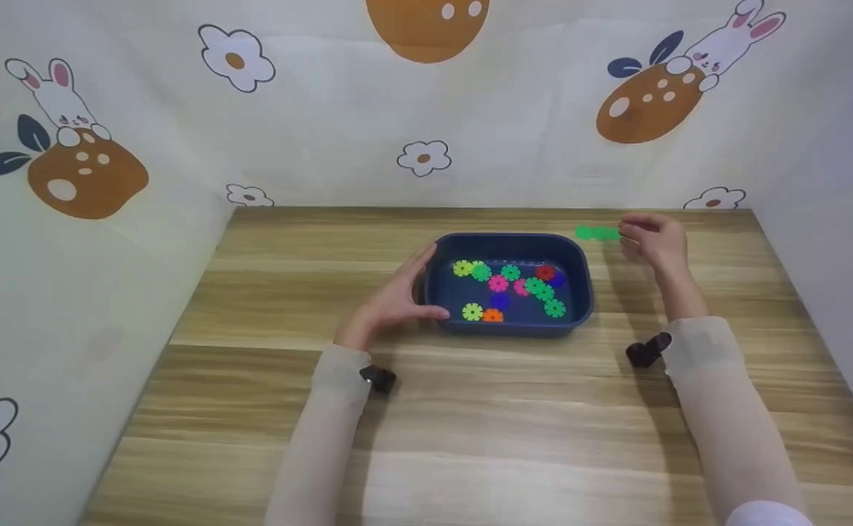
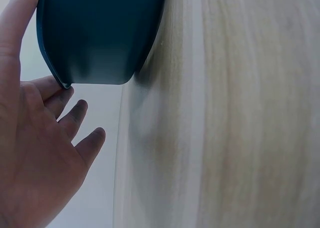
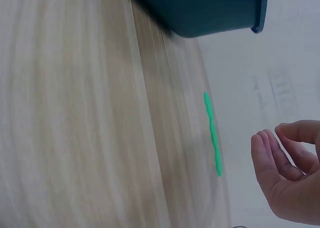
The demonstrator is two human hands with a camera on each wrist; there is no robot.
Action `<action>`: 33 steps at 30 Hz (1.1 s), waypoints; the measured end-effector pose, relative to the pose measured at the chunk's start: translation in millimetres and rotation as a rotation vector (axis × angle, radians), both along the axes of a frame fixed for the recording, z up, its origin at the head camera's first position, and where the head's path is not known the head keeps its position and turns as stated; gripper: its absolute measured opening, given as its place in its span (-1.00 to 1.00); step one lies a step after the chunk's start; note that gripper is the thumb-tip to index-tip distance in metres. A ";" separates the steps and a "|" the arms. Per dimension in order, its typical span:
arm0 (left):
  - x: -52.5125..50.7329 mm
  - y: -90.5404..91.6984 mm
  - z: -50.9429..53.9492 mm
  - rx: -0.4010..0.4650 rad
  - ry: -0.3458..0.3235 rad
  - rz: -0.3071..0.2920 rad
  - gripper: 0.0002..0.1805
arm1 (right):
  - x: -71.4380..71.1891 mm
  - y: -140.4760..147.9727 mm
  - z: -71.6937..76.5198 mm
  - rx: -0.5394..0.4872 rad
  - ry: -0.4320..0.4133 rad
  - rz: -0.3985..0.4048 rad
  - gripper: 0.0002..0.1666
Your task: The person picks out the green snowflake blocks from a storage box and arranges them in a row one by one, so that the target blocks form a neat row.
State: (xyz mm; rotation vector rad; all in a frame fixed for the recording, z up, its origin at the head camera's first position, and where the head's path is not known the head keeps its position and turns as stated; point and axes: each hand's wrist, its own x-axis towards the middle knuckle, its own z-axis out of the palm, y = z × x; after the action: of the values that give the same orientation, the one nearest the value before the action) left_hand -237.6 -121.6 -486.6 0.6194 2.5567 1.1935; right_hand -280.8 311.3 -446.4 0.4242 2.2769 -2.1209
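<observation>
The right sleeve (image 1: 729, 424) and left sleeve (image 1: 324, 431) lie nearest the head camera, a small black camera (image 1: 649, 351) at each wrist. A printed backdrop (image 1: 324, 131) stands behind and beside the wood-grained table (image 1: 470, 424). The blue tub (image 1: 510, 330) sits upright toward the table's far side.

The left hand (image 1: 398, 296) grips the tub's left end in a wide span, thumb at the near corner, fingers at the far one. That seems a sound way to steady it; light, even pressure should do, since pushing down on the rim could tip or slide it. The right hand (image 1: 656, 245) is beyond the tub's far right corner, fingers bent loosely toward the thumb with a narrow gap; nothing shows between them.

The green strip (image 1: 596, 232) appears to lie on the table near its far edge, outside the tub. The right wrist view shows it edge-on, thin, slightly wavy and apart from the fingertips. It looks like joined discs, so good handling probably means a low, gentle pinch that avoids bending the joints.

Discs (image 1: 473, 312) of several colours lie scattered inside the tub, some overlapping.
</observation>
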 end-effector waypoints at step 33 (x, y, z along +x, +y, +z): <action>0.9 -0.8 1.7 -0.011 0.007 -0.005 0.33 | 3.8 -63.3 17.6 -0.065 0.181 0.196 -0.58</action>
State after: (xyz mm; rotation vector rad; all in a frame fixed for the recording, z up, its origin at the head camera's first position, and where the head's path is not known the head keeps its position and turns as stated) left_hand -236.7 -122.4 -484.9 0.6284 2.5648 1.1764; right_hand -277.0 248.0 -428.9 0.0066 2.2217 -2.2058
